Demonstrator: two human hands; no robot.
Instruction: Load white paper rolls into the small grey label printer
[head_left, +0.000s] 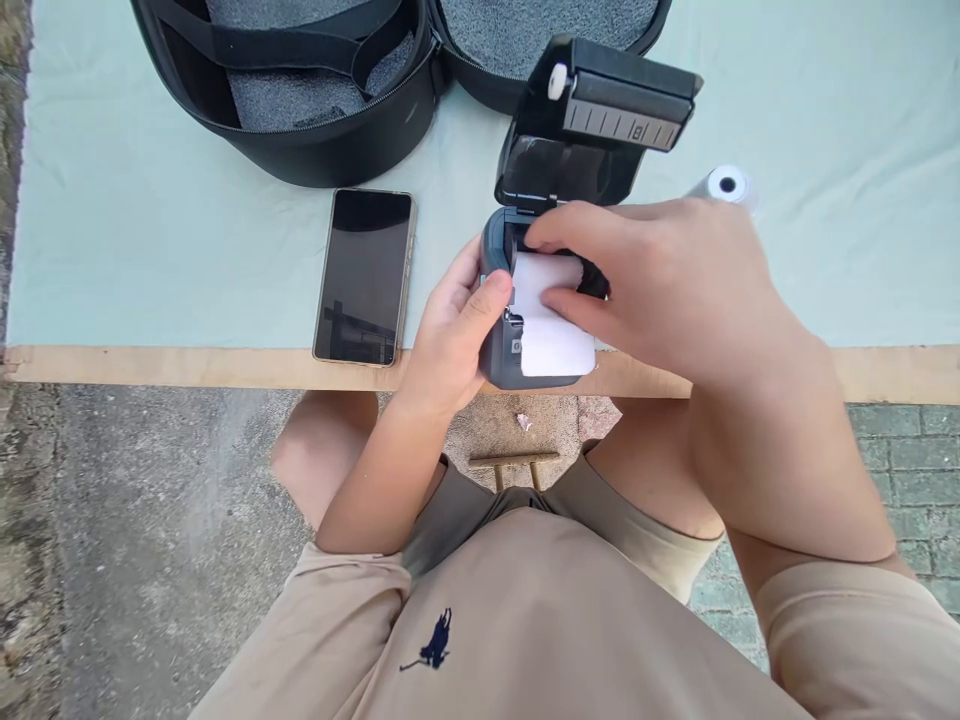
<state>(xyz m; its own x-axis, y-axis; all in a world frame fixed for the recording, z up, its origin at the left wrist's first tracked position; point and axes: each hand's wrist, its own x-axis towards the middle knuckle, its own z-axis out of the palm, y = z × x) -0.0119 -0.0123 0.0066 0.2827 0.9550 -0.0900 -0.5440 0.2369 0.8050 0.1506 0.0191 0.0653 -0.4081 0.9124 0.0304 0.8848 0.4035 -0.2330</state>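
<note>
A small dark portable label printer (493,362) is at the table's front edge with its black lid (589,115) swung up and back. My left hand (457,335) wraps around the printer's left side, thumb on its rim. A white paper roll (555,345) sits in the open compartment, its loose end hanging over the printer's front. My right hand (667,275) reaches in from the right, thumb against the paper and forefinger at the back of the compartment, pinching the roll between them. The roll's right side is hidden behind my right hand.
A smartphone (364,275) lies dark-screened left of the printer. An unzipped black case (337,145) with grey foam and a strap stands at the back. Another white paper roll (726,186) is behind my right hand. The table edge (187,365) is bare wood.
</note>
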